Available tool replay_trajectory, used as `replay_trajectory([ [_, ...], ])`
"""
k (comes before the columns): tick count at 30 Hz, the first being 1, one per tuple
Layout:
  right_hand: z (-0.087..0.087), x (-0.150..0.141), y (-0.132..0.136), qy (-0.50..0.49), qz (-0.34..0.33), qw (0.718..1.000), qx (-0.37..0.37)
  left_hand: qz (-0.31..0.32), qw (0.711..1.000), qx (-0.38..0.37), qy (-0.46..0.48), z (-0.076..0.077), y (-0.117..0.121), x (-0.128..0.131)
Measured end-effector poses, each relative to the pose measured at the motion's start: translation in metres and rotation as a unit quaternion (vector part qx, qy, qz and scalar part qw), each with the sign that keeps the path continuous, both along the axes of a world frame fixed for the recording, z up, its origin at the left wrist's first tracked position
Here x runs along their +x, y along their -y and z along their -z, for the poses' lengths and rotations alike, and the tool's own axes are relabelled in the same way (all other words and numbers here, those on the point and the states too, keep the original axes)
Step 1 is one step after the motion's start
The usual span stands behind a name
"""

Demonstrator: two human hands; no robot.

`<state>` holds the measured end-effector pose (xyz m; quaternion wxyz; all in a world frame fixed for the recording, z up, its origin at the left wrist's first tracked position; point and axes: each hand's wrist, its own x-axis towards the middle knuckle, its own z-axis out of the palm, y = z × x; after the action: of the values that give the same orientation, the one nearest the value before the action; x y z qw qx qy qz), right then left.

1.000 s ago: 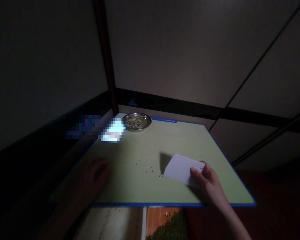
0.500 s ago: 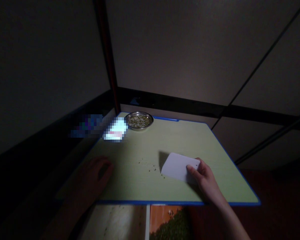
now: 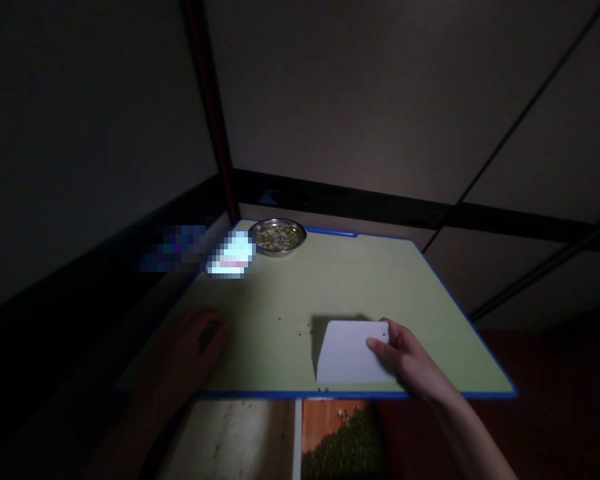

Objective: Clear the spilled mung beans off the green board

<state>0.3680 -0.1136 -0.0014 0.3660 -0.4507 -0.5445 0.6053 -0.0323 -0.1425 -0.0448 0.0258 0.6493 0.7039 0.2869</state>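
Observation:
My right hand (image 3: 410, 363) grips a white plastic scraper card (image 3: 345, 353) by its right side, its lower edge standing at the near blue edge of the pale green table (image 3: 330, 287). A few small green grains (image 3: 285, 320) lie scattered left of the card. My left hand (image 3: 190, 347) rests flat in shadow on the table's near left corner, fingers spread, holding nothing. A round metal dish (image 3: 277, 237) filled with green grains sits at the far left of the table.
A bright blurred patch (image 3: 230, 257) lies beside the dish. Below the table's near edge, a container of green grains (image 3: 345, 443) shows on an orange surface. A dark post (image 3: 210, 113) and a black rail (image 3: 380, 207) stand behind the table. The room is dim.
My right hand has dragged the scraper card leftward and toward me, down to the table's near edge, turning it squarer. The left hand has stayed put.

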Motion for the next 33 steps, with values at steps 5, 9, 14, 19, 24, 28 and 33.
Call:
replay_trajectory([
  [5,-0.004,0.005,0.006,0.026,0.01,1.0,-0.015,0.002,1.0,0.001,0.005,0.0,-0.001,0.0],
  [9,-0.003,0.013,0.008,0.021,0.004,0.999,-0.033,-0.005,1.0,0.004,0.003,0.001,-0.001,0.0],
  [14,-0.004,0.025,0.002,-0.005,0.048,0.999,-0.021,-0.004,1.0,0.006,0.002,-0.003,0.001,0.003],
  [19,-0.016,0.018,-0.011,0.049,0.139,0.987,0.057,-0.011,1.0,-0.004,-0.003,-0.004,0.0,0.002],
  [24,-0.013,0.005,-0.016,0.057,0.134,0.986,0.079,-0.007,1.0,-0.001,0.005,-0.002,0.0,0.001],
  [28,-0.003,0.006,-0.019,0.055,0.126,0.988,0.073,-0.007,1.0,0.005,0.004,-0.003,0.0,0.003],
  [33,-0.005,0.006,-0.02,0.059,0.134,0.987,0.071,-0.007,1.0,0.005,0.007,-0.002,0.001,0.004],
])
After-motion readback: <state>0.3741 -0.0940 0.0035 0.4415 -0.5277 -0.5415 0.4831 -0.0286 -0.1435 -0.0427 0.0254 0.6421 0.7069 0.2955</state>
